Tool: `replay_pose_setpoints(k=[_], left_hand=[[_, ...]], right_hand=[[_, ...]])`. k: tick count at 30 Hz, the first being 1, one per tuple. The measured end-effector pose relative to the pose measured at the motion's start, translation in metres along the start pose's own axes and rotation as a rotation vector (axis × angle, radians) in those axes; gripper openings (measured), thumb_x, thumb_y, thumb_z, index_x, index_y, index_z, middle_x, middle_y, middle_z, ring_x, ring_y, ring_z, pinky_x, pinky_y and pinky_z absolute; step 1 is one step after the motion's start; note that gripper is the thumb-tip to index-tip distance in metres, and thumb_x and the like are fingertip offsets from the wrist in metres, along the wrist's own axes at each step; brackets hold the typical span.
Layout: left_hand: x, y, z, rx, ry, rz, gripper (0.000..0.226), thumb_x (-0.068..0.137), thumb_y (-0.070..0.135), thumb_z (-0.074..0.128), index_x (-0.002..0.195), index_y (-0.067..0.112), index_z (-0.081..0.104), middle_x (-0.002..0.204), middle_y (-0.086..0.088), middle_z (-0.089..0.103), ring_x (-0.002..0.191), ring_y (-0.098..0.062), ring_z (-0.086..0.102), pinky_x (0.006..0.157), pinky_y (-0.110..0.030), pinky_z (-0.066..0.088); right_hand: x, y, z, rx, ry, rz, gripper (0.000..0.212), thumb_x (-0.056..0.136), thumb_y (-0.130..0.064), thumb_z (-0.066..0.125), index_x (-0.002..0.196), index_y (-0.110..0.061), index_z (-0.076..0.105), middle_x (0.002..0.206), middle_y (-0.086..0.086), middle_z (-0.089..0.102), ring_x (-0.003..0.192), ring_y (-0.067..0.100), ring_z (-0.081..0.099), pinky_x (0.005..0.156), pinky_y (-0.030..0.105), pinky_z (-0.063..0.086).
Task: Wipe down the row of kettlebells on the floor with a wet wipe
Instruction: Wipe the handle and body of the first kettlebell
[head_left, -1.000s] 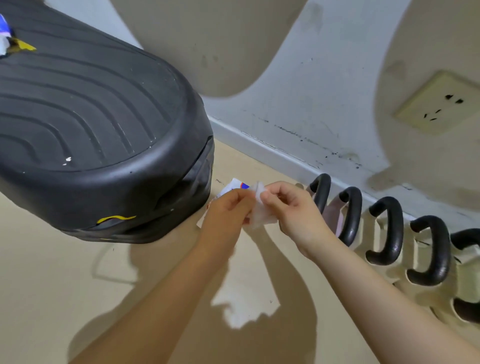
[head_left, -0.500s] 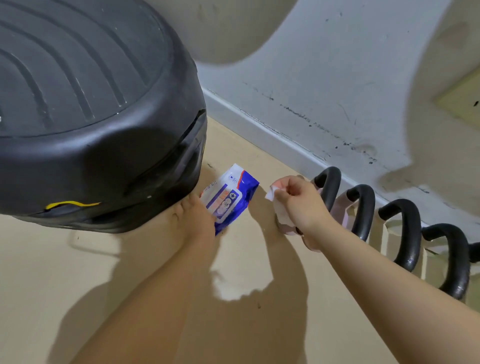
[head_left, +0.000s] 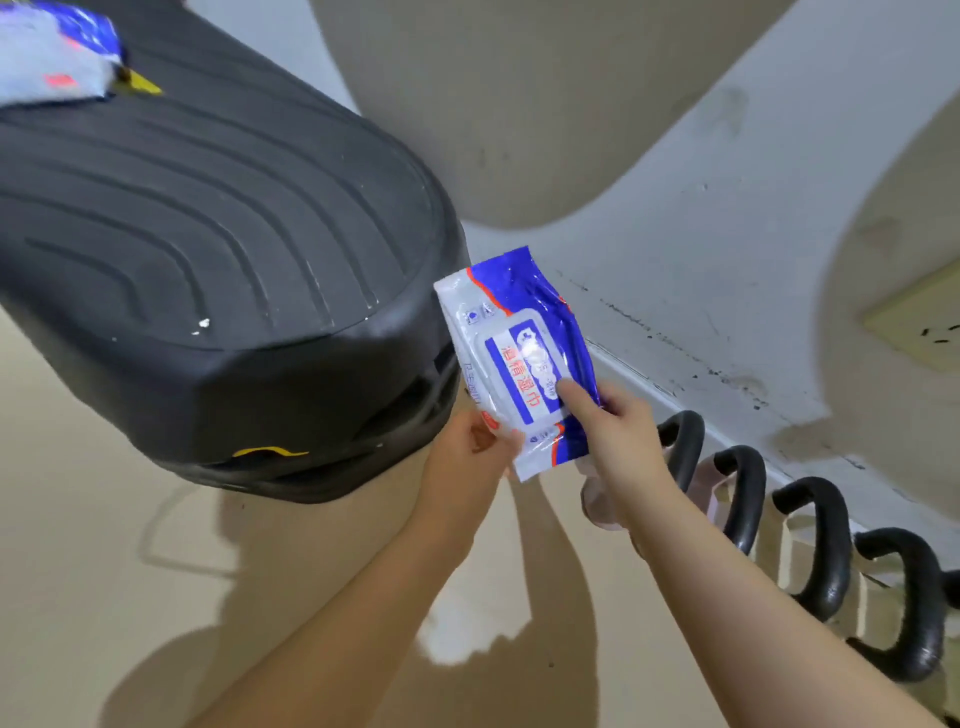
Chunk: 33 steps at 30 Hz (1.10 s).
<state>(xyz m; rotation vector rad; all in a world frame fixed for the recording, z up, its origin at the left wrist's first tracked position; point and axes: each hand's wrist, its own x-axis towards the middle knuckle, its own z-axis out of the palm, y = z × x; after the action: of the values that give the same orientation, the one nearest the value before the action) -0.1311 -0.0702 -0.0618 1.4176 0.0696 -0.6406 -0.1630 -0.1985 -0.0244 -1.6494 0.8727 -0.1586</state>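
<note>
1. Step: prep. Left hand grips the wipe pack by its lower edge; right hand presses the flap label, a pale wipe bunched beneath its palm, I judge.
2. Next: set the pack aside, carry the wipe to the kettlebells.
3. Kettlebells: black handles, pale bodies, rowed on the floor along the wall, right of both hands.

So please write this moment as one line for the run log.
stage: closing wipe pack | left hand: holds wipe pack | right hand: finger on pack flap, wipe under palm | kettlebells: untouched
</note>
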Motion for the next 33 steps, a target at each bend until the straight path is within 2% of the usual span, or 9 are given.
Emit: replay_pose_setpoints(k=[6, 10, 12, 15, 17, 21, 25, 29, 33], left_hand=[[-0.015, 0.093, -0.064, 0.044, -0.109, 0.024, 0.024, 0.089, 0.031, 0.052, 0.081, 0.01, 0.062, 0.054, -0.001, 0.067, 0.048, -0.011, 0.058, 0.053, -0.025, 0.037], [-0.006, 0.12, -0.081, -0.003, 0.179, 0.055, 0.032, 0.092, 0.032, 0.045, 0.072, 0.012, 0.059, 0.049, 0.005, 0.067, 0.038, -0.004, 0.054, 0.051, -0.021, 0.038], [0.001, 0.123, -0.076, -0.117, 0.238, -0.005, 0.035, 0.094, 0.038, 0.04, 0.076, 0.014, 0.058, 0.06, 0.007, 0.069, 0.046, -0.002, 0.058, 0.056, -0.02, 0.04], [0.013, 0.126, -0.063, -0.37, 0.229, -0.109, 0.035, 0.097, 0.037, 0.036, 0.098, 0.008, 0.055, 0.1, -0.006, 0.065, 0.077, -0.016, 0.065, 0.074, -0.024, 0.049], [0.018, 0.128, -0.061, -0.507, 0.192, -0.17, 0.036, 0.097, 0.036, 0.036, 0.114, 0.007, 0.049, 0.105, -0.009, 0.061, 0.091, -0.023, 0.065, 0.085, -0.028, 0.051], [0.018, 0.119, -0.061, -0.077, 0.136, -0.115, 0.041, 0.098, 0.038, 0.031, 0.093, 0.008, 0.058, 0.083, -0.004, 0.065, 0.067, -0.014, 0.06, 0.062, -0.023, 0.045], [-0.007, 0.1, -0.029, 0.088, -0.125, -0.05, 0.039, 0.092, 0.036, 0.045, 0.106, 0.002, 0.06, 0.099, -0.016, 0.068, 0.08, -0.018, 0.066, 0.072, -0.027, 0.049], [-0.016, 0.066, 0.0, 0.113, -0.164, 0.02, 0.049, 0.08, 0.035, 0.058, 0.1, -0.009, 0.054, 0.097, -0.023, 0.065, 0.067, -0.013, 0.06, 0.07, -0.024, 0.053], [-0.014, 0.052, 0.019, 0.294, -0.137, 0.146, 0.027, 0.074, 0.034, 0.056, 0.071, 0.007, 0.053, 0.062, -0.004, 0.049, 0.049, -0.006, 0.045, 0.05, -0.015, 0.035]], right_hand=[[-0.009, -0.103, 0.032, -0.092, -0.364, -0.189, 0.01, 0.082, -0.027, 0.067, 0.074, -0.021, 0.066, 0.068, -0.002, 0.069, 0.071, 0.025, 0.057, 0.058, 0.032, 0.033], [-0.009, -0.138, 0.064, 0.012, -0.176, -0.266, 0.033, 0.086, -0.046, 0.055, 0.083, -0.014, 0.063, 0.079, -0.004, 0.057, 0.073, 0.013, 0.049, 0.065, 0.029, 0.037], [-0.009, -0.137, 0.071, 0.011, -0.06, -0.236, 0.036, 0.091, -0.038, 0.05, 0.086, -0.002, 0.058, 0.083, -0.003, 0.052, 0.074, 0.014, 0.046, 0.066, 0.029, 0.038], [-0.011, -0.121, 0.066, 0.042, -0.101, -0.134, 0.012, 0.086, -0.012, 0.053, 0.077, -0.017, 0.058, 0.077, -0.003, 0.056, 0.071, 0.018, 0.051, 0.06, 0.025, 0.04], [-0.012, -0.111, 0.056, 0.086, -0.158, -0.086, 0.027, 0.082, 0.002, 0.047, 0.081, -0.022, 0.059, 0.082, -0.002, 0.058, 0.075, 0.019, 0.056, 0.062, 0.026, 0.043], [-0.017, -0.096, 0.035, 0.286, -0.289, -0.049, 0.032, 0.088, 0.01, 0.043, 0.09, -0.018, 0.059, 0.083, -0.003, 0.059, 0.069, 0.008, 0.061, 0.057, 0.018, 0.048], [-0.022, -0.079, 0.022, 0.393, -0.325, -0.039, 0.023, 0.09, 0.007, 0.047, 0.089, -0.013, 0.059, 0.07, -0.002, 0.063, 0.055, 0.005, 0.063, 0.049, 0.016, 0.048], [-0.024, -0.054, 0.005, 0.199, -0.24, -0.088, 0.015, 0.089, -0.004, 0.056, 0.082, -0.015, 0.063, 0.072, 0.0, 0.06, 0.055, 0.006, 0.058, 0.053, 0.018, 0.046], [-0.024, -0.028, -0.019, -0.042, -0.153, -0.129, 0.009, 0.086, -0.013, 0.063, 0.079, -0.017, 0.068, 0.079, -0.001, 0.064, 0.073, 0.011, 0.058, 0.075, 0.021, 0.049]])
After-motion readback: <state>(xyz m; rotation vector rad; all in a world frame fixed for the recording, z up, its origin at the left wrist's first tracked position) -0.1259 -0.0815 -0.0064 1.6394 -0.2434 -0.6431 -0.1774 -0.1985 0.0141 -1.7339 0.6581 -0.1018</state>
